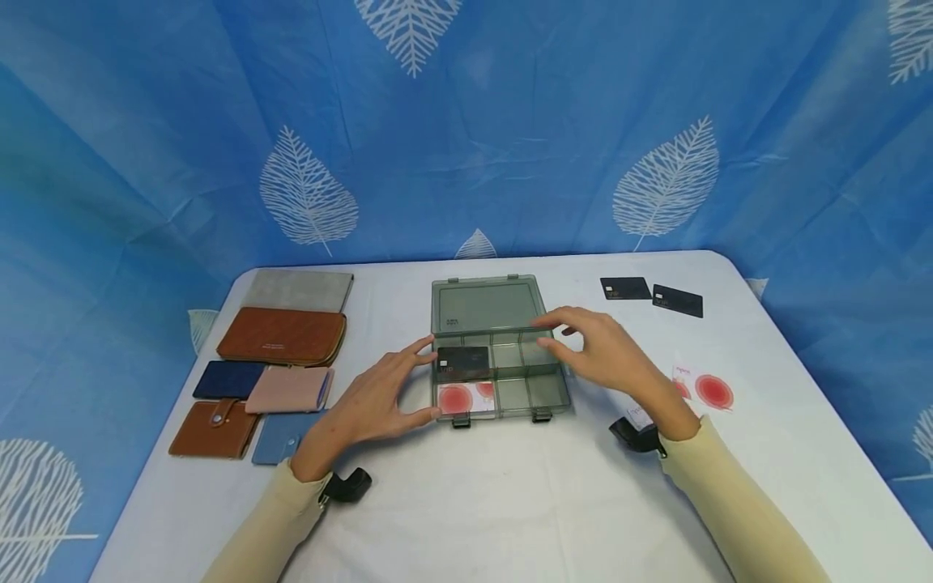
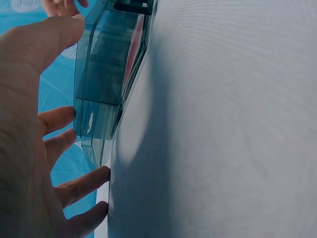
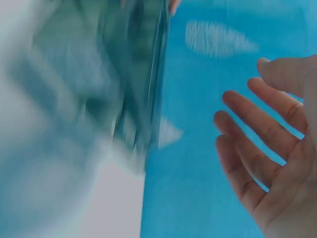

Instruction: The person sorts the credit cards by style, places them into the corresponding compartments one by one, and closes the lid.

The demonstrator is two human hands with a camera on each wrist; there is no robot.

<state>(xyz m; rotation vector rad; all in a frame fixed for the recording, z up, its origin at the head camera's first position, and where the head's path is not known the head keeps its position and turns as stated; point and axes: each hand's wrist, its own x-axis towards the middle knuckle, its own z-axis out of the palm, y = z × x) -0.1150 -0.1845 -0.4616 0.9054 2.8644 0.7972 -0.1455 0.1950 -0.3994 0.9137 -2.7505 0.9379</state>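
Note:
A translucent grey-green divided box [image 1: 513,395] lies on the white table with its lid [image 1: 487,304] folded back. In its left compartments are a black card [image 1: 465,364] and, nearer the front, a white card with red circles [image 1: 455,398]. My left hand [image 1: 372,397] is at the box's left side, fingers spread, thumb by the front corner; the left wrist view has the thumb tip right at the box wall [image 2: 96,119]. Over the right edge hovers my right hand [image 1: 601,350], fingers loosely bent and holding nothing, as the right wrist view [image 3: 267,144] shows.
At the left lie a grey wallet [image 1: 302,290], a brown zip wallet [image 1: 280,334] and several smaller wallets, including a pink one [image 1: 287,389]. Two black cards [image 1: 624,288] rest at the back right. Red-and-white cards [image 1: 714,392] lie beside my right forearm.

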